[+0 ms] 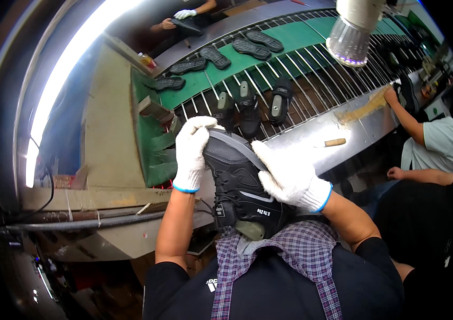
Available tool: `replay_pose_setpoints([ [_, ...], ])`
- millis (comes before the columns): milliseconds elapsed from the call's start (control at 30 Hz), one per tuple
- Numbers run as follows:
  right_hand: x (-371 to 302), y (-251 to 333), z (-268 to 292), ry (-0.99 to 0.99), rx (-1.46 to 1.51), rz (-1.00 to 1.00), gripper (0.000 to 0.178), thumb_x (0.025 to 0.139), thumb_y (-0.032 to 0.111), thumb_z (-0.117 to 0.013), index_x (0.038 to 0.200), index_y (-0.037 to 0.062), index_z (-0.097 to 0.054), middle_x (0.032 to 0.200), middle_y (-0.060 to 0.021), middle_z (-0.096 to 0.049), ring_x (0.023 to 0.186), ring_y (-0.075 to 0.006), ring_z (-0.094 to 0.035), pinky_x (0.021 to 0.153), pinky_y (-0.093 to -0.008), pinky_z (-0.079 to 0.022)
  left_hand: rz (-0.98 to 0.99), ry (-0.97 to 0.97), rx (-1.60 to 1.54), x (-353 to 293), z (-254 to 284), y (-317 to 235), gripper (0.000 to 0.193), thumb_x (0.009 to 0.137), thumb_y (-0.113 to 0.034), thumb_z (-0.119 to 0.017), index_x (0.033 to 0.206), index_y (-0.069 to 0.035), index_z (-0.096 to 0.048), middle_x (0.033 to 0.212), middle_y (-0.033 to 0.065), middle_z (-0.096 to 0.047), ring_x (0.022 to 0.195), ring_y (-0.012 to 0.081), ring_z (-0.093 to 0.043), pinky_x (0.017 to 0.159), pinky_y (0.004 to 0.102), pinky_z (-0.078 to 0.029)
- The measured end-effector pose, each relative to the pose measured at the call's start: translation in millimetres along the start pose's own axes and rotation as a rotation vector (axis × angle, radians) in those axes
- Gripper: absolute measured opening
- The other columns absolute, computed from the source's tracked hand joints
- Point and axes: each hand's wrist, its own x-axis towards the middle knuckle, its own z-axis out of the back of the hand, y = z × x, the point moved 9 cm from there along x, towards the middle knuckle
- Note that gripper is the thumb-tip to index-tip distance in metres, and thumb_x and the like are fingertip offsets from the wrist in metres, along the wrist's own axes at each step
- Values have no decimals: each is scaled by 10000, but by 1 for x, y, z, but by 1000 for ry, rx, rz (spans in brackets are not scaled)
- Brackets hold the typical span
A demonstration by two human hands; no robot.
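Observation:
Both my hands wear white knit gloves and grip a black lace-up shoe (232, 186) in front of my chest. Its toe points away from me, and an olive-green shoe last (251, 229) shows at the heel opening. A dark grey sole edge (239, 145) curves round the toe. My left hand (192, 152) is closed on the left side of the toe, fingers over the front. On the other side, my right hand (292, 178) presses its thumb area against the sole edge, with the fingers wrapped underneath and partly hidden.
Beyond lies a roller conveyor (312, 85) with black shoes on lasts (248, 109). Black soles (251, 48) rest on a green belt (296, 33). A wooden-handled tool (335, 142) lies on the metal ledge. A lamp (349, 42) hangs overhead. Co-workers sit at right and across.

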Motion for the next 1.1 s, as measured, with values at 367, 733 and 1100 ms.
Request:
replay_pose_setpoints([
  [367,-22,-15,32,78,23,132,555,952,158,-668,1477,41,-532,1106,-190,-652,983,-343,-688,824,-414,-577,26,20,-176,32,-36,22,496,963,-280,-617,1356,20,-581,1146,193,-718,1055,255,-680,986,360,-541],
  [733,91,-54,27,181,626,-113,466,1141,268,-431,1526,13,-499,1522,-162,-552,1437,-262,-501,1229,-354,-347,-208,35,87,35,-97,-41,345,1008,-122,-535,1313,-1,-643,1212,94,-690,1127,175,-639,1054,321,-473],
  [1100,79,-24,32,108,351,-89,436,1146,284,-429,1486,38,-549,1465,-191,-605,1349,-316,-597,1166,-398,-441,-259,75,189,12,-93,-67,274,997,-58,-668,1266,-2,-655,1146,69,-708,1052,126,-664,970,288,-521],
])
